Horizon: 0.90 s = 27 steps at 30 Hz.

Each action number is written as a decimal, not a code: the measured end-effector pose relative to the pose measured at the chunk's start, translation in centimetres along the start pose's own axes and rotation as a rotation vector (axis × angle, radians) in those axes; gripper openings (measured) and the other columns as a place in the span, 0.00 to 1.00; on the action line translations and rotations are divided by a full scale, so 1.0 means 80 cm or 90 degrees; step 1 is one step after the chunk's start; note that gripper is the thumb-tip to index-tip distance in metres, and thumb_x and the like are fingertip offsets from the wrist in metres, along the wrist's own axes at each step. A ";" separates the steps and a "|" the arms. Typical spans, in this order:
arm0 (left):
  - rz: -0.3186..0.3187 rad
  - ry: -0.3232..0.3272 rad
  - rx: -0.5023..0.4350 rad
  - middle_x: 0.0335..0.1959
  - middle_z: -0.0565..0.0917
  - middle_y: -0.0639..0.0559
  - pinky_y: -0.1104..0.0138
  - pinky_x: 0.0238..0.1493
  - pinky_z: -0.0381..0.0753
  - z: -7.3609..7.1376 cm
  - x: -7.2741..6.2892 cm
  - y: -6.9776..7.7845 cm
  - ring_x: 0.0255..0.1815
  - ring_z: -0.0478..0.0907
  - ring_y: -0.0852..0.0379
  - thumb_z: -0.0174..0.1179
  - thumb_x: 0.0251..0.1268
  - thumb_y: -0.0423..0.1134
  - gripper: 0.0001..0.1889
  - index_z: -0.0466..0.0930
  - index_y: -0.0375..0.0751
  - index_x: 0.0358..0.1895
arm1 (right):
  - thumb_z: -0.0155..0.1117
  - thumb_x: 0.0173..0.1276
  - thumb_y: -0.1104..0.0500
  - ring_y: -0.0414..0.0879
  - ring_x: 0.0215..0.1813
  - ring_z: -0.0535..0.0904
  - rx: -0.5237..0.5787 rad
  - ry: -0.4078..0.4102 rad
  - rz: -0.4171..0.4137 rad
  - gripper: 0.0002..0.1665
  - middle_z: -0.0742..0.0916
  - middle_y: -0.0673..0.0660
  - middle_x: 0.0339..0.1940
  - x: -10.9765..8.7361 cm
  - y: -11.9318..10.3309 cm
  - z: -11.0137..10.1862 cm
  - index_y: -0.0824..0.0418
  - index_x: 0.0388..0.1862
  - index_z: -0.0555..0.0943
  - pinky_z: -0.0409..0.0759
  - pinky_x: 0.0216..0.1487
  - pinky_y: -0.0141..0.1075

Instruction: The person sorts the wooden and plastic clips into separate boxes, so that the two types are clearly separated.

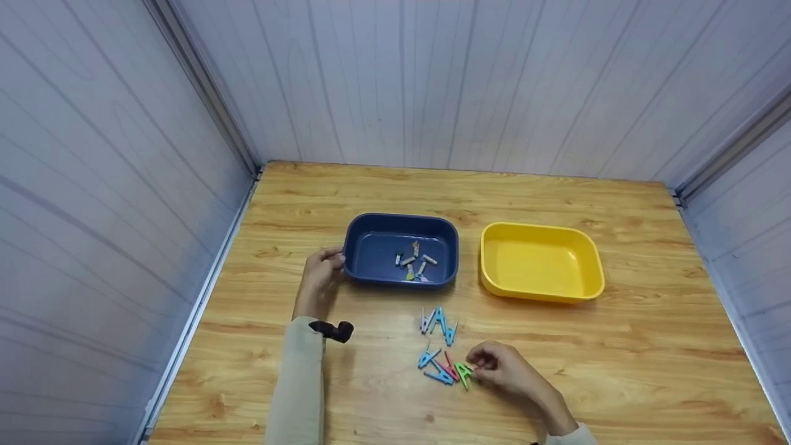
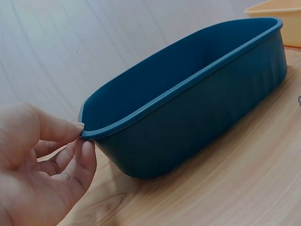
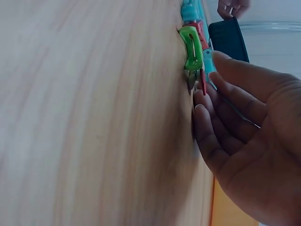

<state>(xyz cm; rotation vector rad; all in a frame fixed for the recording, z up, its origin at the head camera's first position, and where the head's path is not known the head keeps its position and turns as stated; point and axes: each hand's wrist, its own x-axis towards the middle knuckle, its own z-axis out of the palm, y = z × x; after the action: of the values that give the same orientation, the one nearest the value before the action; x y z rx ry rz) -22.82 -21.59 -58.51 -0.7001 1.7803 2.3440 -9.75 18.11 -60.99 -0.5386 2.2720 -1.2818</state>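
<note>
My left hand (image 1: 322, 269) pinches the rim of the dark blue bin (image 2: 188, 108) at its left end, thumb over the edge and fingers beneath. Several small pale stick-like pieces (image 1: 422, 267) with coloured bits lie inside. Beside the loose clothespins, my right hand (image 1: 508, 372) has its fingers bent and spread, with a gap showing between thumb and fingers. Its fingertips are right at the green clothespin (image 3: 191, 47) and a red tip (image 3: 203, 83). A red clothespin (image 1: 450, 368) and blue clothespins (image 1: 440, 375) lie just left of the green one.
To the right of the blue bin stands a yellow bin (image 1: 541, 262). More clothespins, one pale purple (image 1: 426, 321) and others blue (image 1: 450, 334), lie in front of the blue bin. Pale panel walls (image 1: 395, 86) bound the wooden table (image 1: 655, 358) at the back and sides.
</note>
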 end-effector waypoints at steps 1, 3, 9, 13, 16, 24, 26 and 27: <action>-0.002 0.001 -0.003 0.40 0.76 0.47 0.64 0.42 0.78 0.001 -0.001 0.001 0.37 0.76 0.57 0.51 0.64 0.24 0.16 0.71 0.29 0.55 | 0.68 0.61 0.61 0.44 0.39 0.79 -0.005 0.000 -0.005 0.13 0.85 0.58 0.40 0.000 -0.001 0.000 0.63 0.44 0.81 0.77 0.40 0.29; 0.003 0.000 0.002 0.40 0.76 0.48 0.63 0.42 0.78 0.001 0.000 0.000 0.36 0.76 0.58 0.52 0.64 0.25 0.15 0.72 0.30 0.54 | 0.69 0.60 0.62 0.43 0.40 0.79 -0.024 -0.001 -0.011 0.12 0.85 0.57 0.40 -0.001 -0.003 0.000 0.63 0.43 0.81 0.77 0.40 0.30; 0.003 -0.006 0.007 0.40 0.75 0.48 0.61 0.45 0.76 0.004 -0.003 0.003 0.36 0.75 0.57 0.51 0.65 0.25 0.17 0.71 0.29 0.57 | 0.69 0.60 0.62 0.37 0.38 0.77 -0.054 0.000 -0.011 0.10 0.84 0.54 0.38 -0.001 -0.005 0.001 0.61 0.41 0.82 0.77 0.39 0.29; 0.001 -0.002 -0.016 0.39 0.75 0.47 0.64 0.41 0.76 0.005 -0.002 0.002 0.37 0.75 0.56 0.51 0.64 0.24 0.17 0.70 0.27 0.57 | 0.68 0.60 0.64 0.36 0.37 0.77 -0.060 -0.002 -0.006 0.10 0.84 0.54 0.38 -0.001 -0.008 0.001 0.62 0.41 0.81 0.77 0.38 0.29; 0.009 -0.005 -0.023 0.38 0.74 0.48 0.65 0.39 0.77 0.004 0.003 -0.003 0.37 0.75 0.56 0.51 0.63 0.23 0.16 0.71 0.27 0.55 | 0.67 0.60 0.64 0.36 0.37 0.77 -0.055 -0.005 0.004 0.09 0.84 0.54 0.37 -0.001 -0.009 0.001 0.61 0.41 0.81 0.77 0.37 0.29; 0.014 -0.020 -0.028 0.38 0.77 0.49 0.65 0.39 0.80 -0.004 0.017 -0.015 0.36 0.77 0.58 0.53 0.62 0.25 0.15 0.73 0.32 0.53 | 0.66 0.62 0.65 0.35 0.36 0.78 -0.045 -0.007 0.005 0.08 0.86 0.54 0.36 -0.002 -0.003 0.000 0.61 0.40 0.82 0.78 0.38 0.29; 0.021 -0.020 -0.031 0.39 0.77 0.48 0.65 0.39 0.79 -0.002 0.011 -0.011 0.37 0.77 0.56 0.52 0.62 0.24 0.16 0.73 0.29 0.53 | 0.65 0.62 0.65 0.35 0.36 0.79 -0.046 -0.006 0.011 0.07 0.86 0.53 0.36 -0.003 -0.003 0.000 0.61 0.40 0.83 0.79 0.37 0.29; 0.025 -0.019 -0.035 0.39 0.77 0.46 0.65 0.39 0.79 -0.001 0.008 -0.009 0.37 0.77 0.55 0.52 0.63 0.24 0.16 0.73 0.28 0.54 | 0.65 0.62 0.66 0.36 0.36 0.79 -0.047 -0.005 0.013 0.07 0.86 0.53 0.36 -0.003 -0.003 0.000 0.61 0.40 0.83 0.79 0.37 0.29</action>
<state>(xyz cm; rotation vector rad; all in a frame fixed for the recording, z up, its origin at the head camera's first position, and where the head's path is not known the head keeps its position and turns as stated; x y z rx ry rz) -23.09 -21.54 -59.40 -0.6406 1.7393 2.4234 -9.52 18.11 -60.75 -0.5431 2.3201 -1.1877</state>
